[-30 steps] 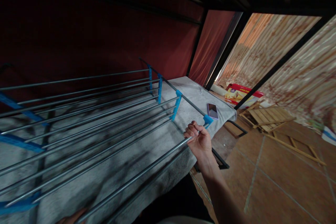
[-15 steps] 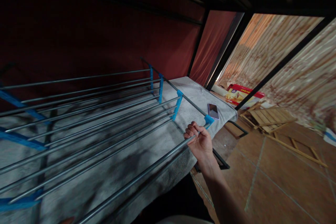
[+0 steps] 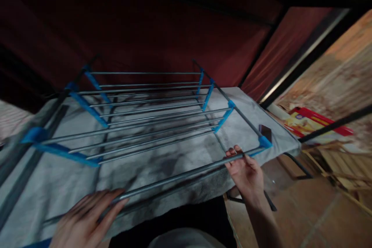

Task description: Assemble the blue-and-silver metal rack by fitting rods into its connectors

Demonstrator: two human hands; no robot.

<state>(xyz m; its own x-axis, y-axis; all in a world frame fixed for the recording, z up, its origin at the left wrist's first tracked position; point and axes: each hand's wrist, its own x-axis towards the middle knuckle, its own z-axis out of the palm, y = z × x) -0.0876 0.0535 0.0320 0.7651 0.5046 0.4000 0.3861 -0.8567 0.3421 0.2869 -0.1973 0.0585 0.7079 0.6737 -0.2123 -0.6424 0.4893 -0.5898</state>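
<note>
The rack [image 3: 170, 119], made of grey metal tubes and blue plastic brackets, spreads over the grey cloth [image 3: 245, 104] in front of the person. Its long near bar [image 3: 174, 178] runs slantwise from the near left up to the right, nearest the lap.

The left hand [image 3: 90, 217] is closed over the left part of this bar, back of the hand upward, with the thumb along the near side; blur makes it hard to tell how tight that grip is. The right hand [image 3: 245, 172] is curled around the same bar near its right end, palm turned up, the fingers bent behind the tube and the thumb laid across it, so the bar is pinched loosely between them.

Just right of the right hand, a blue corner bracket [image 3: 265, 143] joins the near bar to the right side tube [image 3: 247, 118]. A dark phone [image 3: 265, 133] lies on the cloth just behind that bracket, partly hidden by it. Farther right, past the cloth, are a red and yellow box [image 3: 310, 122] and, nearer, a slatted wooden piece [image 3: 340, 164] above the brown tiled floor [image 3: 308, 217]. A dark red wall [image 3: 162, 27] stands on the far side.
</note>
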